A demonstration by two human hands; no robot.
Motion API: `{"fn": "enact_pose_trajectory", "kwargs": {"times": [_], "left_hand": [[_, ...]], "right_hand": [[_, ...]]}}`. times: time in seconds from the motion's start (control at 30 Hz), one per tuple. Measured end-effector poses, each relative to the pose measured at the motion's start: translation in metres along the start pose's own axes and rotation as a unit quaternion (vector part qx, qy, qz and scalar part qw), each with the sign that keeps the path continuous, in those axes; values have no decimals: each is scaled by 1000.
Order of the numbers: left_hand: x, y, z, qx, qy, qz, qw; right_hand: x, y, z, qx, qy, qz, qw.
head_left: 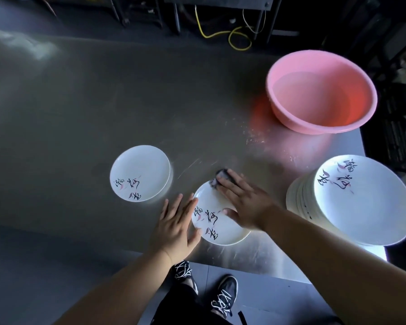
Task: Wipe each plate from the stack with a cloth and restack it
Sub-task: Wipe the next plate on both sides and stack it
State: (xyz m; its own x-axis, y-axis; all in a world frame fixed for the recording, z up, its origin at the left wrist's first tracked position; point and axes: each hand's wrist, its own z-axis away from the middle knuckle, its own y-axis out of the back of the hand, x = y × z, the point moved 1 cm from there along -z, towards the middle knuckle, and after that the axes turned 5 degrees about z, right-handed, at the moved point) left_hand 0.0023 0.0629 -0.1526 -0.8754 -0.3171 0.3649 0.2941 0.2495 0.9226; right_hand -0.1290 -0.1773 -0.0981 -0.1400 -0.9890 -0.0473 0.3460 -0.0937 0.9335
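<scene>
head view: pink basin [291,109] with water; left hand [174,227] flat beside plate [211,231], right hand [244,202] flat on cloth [222,175].

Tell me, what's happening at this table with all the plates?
A person is wiping white plates one by one. The right hand presses a dark cloth onto the far edge of a plate lying on the metal table, while the left hand rests flat against its left rim to steady it. A tall stack of plates waits on the right, a single plate sits on the left, and a pink basin stands behind.
</scene>
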Motion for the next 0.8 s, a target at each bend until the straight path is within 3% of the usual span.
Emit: {"fn": "enact_pose_trajectory", "kwargs": {"times": [0.1, 0.17, 0.4, 0.6, 0.8], "left_hand": [[0, 0, -1, -5, 5, -4, 1000], [-1, 1, 0, -7, 4, -6, 1000], [0, 1, 0, 9, -5, -12, 1000], [-1, -1, 2, 18, 1, -13, 1000], [0, 0, 1, 3, 4, -33, 999]], "right_hand": [[-10, 5, -18, -7, 68, 23, 997], [-13, 3, -15, -16, 66, 27, 997], [-11, -10, 28, -1, -106, -26, 994], [-9, 15, 0, -16, -26, -26, 999], [-44, -22, 65, 6, -222, -128, 967]]}}
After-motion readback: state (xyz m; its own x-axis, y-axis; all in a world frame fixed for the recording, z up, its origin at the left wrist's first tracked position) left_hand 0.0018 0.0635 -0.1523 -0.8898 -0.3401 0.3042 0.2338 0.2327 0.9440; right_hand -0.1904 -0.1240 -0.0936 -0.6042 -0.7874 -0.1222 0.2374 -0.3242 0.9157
